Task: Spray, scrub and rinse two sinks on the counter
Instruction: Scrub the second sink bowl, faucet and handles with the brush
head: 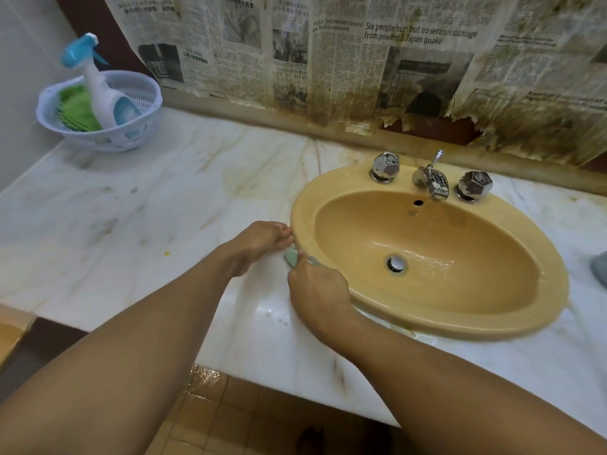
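Marble tabletop (157,205), wet sink (476,247) mid-scrub: right hand (320,292) pinching green pad (291,257) at rim, left hand (262,239) curled, grip unclear; rinsing probably left.

A worn bathroom: an oval tan sink (476,323) with chrome taps (385,166) and a spout (432,182) is set into a white marble bench (164,198). Small brown floor tiles (210,408) show at 6 o'clock. Stained, torn newspaper (328,60) covers the wall at 12 o'clock. A basket (108,139) holding a spray bottle (105,96) sits at 10 o'clock.
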Tool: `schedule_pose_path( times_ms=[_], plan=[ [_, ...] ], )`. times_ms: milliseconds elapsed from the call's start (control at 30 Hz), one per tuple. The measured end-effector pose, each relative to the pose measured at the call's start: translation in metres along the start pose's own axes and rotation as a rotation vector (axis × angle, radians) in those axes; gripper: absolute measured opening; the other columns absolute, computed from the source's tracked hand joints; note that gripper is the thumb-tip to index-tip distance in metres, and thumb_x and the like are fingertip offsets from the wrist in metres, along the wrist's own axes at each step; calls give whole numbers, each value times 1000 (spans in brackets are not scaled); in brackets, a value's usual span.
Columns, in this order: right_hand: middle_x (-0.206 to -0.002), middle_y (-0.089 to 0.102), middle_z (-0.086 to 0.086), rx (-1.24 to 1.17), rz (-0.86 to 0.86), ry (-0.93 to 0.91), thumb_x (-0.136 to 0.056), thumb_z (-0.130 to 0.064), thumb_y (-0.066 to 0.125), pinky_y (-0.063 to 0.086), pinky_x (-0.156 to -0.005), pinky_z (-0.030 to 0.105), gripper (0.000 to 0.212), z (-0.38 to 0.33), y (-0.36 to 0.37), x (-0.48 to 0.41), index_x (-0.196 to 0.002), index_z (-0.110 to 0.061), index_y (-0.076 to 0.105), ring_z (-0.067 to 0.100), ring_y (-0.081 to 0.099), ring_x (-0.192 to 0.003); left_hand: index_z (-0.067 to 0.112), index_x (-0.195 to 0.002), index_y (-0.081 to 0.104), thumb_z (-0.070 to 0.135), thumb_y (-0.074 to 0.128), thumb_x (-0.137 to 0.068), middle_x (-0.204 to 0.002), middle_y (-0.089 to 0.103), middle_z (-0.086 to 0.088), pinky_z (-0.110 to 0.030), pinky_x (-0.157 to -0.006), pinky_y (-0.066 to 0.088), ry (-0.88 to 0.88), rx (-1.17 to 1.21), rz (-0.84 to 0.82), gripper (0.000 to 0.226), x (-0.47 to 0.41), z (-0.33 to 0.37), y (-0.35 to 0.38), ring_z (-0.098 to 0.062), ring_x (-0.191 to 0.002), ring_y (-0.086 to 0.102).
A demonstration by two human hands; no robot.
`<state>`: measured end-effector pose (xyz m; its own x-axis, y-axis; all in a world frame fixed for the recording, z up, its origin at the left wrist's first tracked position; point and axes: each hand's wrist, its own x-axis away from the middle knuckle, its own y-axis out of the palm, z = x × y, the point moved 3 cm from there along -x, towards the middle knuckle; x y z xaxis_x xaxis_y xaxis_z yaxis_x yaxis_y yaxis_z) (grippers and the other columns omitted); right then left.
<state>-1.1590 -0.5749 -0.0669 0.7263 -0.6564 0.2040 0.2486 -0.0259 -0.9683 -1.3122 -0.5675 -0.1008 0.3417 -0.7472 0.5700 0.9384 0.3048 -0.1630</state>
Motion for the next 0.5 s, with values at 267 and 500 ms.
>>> schedule_pose_path(
  times_ms=[267, 500],
  plan=[
    [-112, 75, 6, 1, -200, 36, -67, -8, 78, 39, -45, 24, 47, 7, 10, 34, -113, 2, 75, 18, 72, -67, 14, -142, 55, 25, 33, -110, -126, 70, 13, -29, -119, 34, 26, -31, -46, 40, 4, -22, -7, 2, -117, 65],
    [-152, 46, 12, -203, -1, 21, -101, -6, 46, 49, -87, 35, 43, -16, -2, -37, -142, -12, 53, 25, 59, -126, 35, -104, 64, 37, 47, -108, -123, 65, 13, -32, -113, 37, 89, -18, 66, 18, 7, -30, -3, -13, -130, 57]
  ],
)
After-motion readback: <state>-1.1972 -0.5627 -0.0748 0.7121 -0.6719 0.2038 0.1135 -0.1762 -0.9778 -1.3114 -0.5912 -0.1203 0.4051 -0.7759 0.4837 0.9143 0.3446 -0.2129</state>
